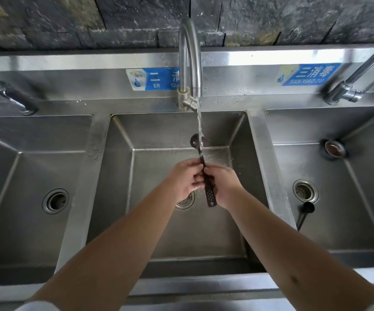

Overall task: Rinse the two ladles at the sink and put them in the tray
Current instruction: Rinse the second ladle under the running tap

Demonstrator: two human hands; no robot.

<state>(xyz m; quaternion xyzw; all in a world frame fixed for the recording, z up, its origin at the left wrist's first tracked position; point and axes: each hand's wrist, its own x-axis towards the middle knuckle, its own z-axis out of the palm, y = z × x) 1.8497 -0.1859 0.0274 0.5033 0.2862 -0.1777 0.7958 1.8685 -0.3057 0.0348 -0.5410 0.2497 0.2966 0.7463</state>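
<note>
The left hand [187,176] and right hand [223,185] both grip the handle of a dark slender ladle [204,167] with a perforated handle end; its small bowl points away, directly under the water stream [199,126] from the curved steel tap [190,61], over the middle stainless basin [181,232]. Step in hand: rinsing the first ladle, judged. A second dark ladle [305,213] lies in the right basin [361,198], beside its drain; no tray is in view. Next move: locate the tray, deposit this ladle, then fetch the second.
</note>
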